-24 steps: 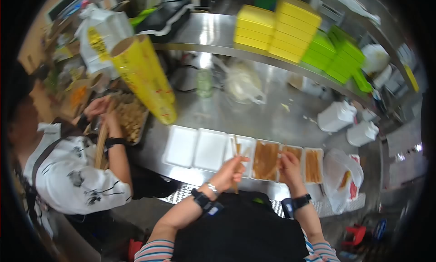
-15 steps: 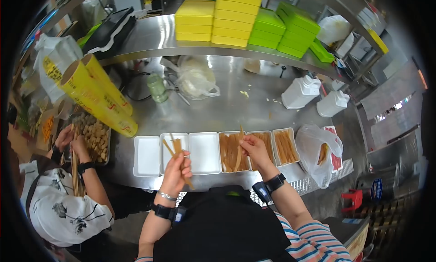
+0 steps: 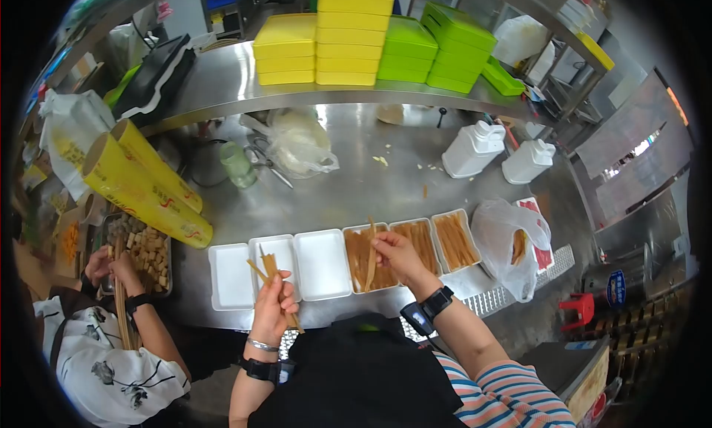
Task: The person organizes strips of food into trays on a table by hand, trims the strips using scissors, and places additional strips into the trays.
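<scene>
My left hand [image 3: 274,303] is closed round a small bunch of brown strips [image 3: 270,265], in front of the second white tray [image 3: 285,248] from the left. Between the fingertips of my right hand [image 3: 400,256] is a single brown strip [image 3: 371,242], held upright over a tray filled with similar strips [image 3: 356,251]. To its right stand two more filled trays [image 3: 415,239] [image 3: 456,239]. An empty white tray [image 3: 322,265] lies between my hands, and another empty one [image 3: 231,277] sits at the row's left end.
A co-worker's hands [image 3: 111,265] hold sticks beside a tray of cubes [image 3: 152,257]. Yellow rolls [image 3: 148,187] lean at left. White jugs [image 3: 473,150], a plastic bag [image 3: 512,242] and a glass jar [image 3: 238,165] stand on the table. Yellow boxes [image 3: 352,38] and green boxes [image 3: 460,50] occupy the shelf.
The view has swung to the right, so the trays and shelf appear further left. My right hand has lifted a strip from the filled trays; my left hand still holds its bunch.
</scene>
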`<move>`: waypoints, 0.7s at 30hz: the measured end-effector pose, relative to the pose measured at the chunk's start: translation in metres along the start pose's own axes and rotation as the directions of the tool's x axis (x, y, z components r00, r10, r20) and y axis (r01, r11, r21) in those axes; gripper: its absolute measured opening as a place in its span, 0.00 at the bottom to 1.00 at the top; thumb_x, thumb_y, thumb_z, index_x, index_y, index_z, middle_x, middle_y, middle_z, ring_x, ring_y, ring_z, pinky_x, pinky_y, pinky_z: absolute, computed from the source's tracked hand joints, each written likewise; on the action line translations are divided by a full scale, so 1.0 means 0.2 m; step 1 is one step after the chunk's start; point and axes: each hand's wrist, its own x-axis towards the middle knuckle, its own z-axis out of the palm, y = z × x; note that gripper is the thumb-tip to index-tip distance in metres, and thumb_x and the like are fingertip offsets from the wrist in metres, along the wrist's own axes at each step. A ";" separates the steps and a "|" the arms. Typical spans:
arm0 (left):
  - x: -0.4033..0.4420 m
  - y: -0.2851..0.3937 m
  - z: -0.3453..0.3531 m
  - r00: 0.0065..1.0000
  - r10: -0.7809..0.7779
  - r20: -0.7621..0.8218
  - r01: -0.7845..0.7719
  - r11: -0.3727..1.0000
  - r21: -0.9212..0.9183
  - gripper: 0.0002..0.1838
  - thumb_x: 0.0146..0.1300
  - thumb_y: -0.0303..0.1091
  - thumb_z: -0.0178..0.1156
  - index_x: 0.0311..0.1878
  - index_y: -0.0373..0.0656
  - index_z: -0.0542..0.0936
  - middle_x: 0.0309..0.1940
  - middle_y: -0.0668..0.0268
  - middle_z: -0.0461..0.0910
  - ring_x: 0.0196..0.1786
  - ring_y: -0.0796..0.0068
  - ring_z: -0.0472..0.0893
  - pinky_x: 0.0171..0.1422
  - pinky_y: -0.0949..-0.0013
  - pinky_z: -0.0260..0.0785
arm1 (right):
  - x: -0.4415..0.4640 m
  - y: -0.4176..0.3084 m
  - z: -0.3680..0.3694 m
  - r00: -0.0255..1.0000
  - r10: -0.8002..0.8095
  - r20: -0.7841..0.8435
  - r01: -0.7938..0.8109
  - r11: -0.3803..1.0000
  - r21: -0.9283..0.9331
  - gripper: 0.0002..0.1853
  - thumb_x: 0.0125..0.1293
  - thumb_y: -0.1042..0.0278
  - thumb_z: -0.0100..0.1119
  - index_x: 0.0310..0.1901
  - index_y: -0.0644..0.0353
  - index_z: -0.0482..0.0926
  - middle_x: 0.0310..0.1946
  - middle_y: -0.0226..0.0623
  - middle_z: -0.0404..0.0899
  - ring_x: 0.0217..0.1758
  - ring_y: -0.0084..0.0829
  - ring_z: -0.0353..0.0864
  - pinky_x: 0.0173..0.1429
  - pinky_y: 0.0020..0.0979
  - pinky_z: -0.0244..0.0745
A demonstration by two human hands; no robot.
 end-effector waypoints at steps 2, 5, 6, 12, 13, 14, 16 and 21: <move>0.01 0.00 -0.01 1.000 -0.005 0.001 0.005 1.000 -0.023 0.13 0.71 0.42 0.47 0.49 0.45 0.72 0.24 0.75 0.65 0.20 0.86 0.59 0.25 0.79 0.55 | 0.03 0.03 0.13 0.990 0.027 0.140 -0.018 0.998 -0.061 0.08 0.66 0.65 0.57 0.43 0.57 0.76 0.27 0.24 0.74 0.26 0.15 0.73 0.31 0.19 0.72; 0.00 0.03 -0.05 1.000 -0.027 0.008 0.028 0.995 -0.092 0.15 0.69 0.42 0.43 0.50 0.43 0.71 0.24 0.72 0.66 0.21 0.83 0.60 0.26 0.76 0.56 | 0.08 0.08 0.35 0.969 0.049 0.244 -0.030 0.996 -0.082 0.09 0.66 0.66 0.56 0.44 0.60 0.76 0.27 0.25 0.74 0.26 0.16 0.74 0.31 0.20 0.73; 0.00 0.04 -0.05 1.000 -0.002 0.009 0.004 0.993 -0.114 0.16 0.69 0.41 0.43 0.50 0.42 0.71 0.25 0.72 0.66 0.21 0.83 0.60 0.26 0.76 0.56 | 0.11 0.11 0.41 0.969 0.056 0.239 -0.030 0.993 -0.112 0.10 0.66 0.66 0.55 0.44 0.62 0.75 0.26 0.27 0.75 0.26 0.17 0.74 0.31 0.20 0.74; -0.03 0.08 -0.07 1.000 0.013 -0.013 -0.014 0.996 -0.084 0.16 0.68 0.38 0.41 0.52 0.41 0.69 0.26 0.70 0.66 0.22 0.82 0.61 0.26 0.76 0.56 | 0.28 0.36 0.58 0.980 -0.051 0.192 0.128 0.901 -0.415 0.11 0.64 0.68 0.57 0.43 0.67 0.74 0.27 0.35 0.79 0.23 0.21 0.78 0.26 0.23 0.74; -0.03 0.08 -0.07 1.000 0.016 -0.012 -0.016 0.997 -0.073 0.16 0.68 0.38 0.41 0.52 0.41 0.69 0.26 0.70 0.66 0.22 0.82 0.61 0.27 0.76 0.56 | 0.27 0.38 0.59 0.974 -0.128 0.188 0.209 0.831 -0.516 0.11 0.64 0.68 0.57 0.43 0.67 0.74 0.27 0.38 0.80 0.22 0.23 0.79 0.26 0.23 0.74; -0.04 0.07 -0.08 1.000 0.017 -0.019 -0.018 0.998 -0.063 0.15 0.69 0.37 0.41 0.52 0.40 0.70 0.25 0.70 0.66 0.22 0.82 0.61 0.27 0.76 0.56 | 0.26 0.41 0.59 0.963 -0.196 0.186 0.266 0.804 -0.532 0.12 0.61 0.69 0.58 0.42 0.67 0.74 0.25 0.41 0.81 0.22 0.27 0.81 0.27 0.27 0.74; -0.04 0.07 -0.09 1.000 0.010 -0.023 -0.011 0.998 -0.056 0.15 0.69 0.37 0.41 0.52 0.40 0.70 0.26 0.70 0.67 0.23 0.82 0.61 0.27 0.76 0.56 | 0.22 0.37 0.61 0.969 -0.165 0.186 0.245 0.766 -0.595 0.12 0.60 0.69 0.58 0.42 0.67 0.74 0.24 0.42 0.80 0.22 0.28 0.81 0.27 0.28 0.74; -0.04 0.09 -0.08 1.000 0.001 -0.001 -0.001 1.000 -0.010 0.15 0.70 0.37 0.42 0.53 0.40 0.70 0.26 0.70 0.67 0.23 0.82 0.61 0.28 0.76 0.56 | 0.19 0.31 0.65 0.977 -0.105 0.184 0.207 0.656 -0.726 0.14 0.57 0.68 0.60 0.43 0.67 0.73 0.23 0.43 0.80 0.21 0.31 0.82 0.29 0.31 0.74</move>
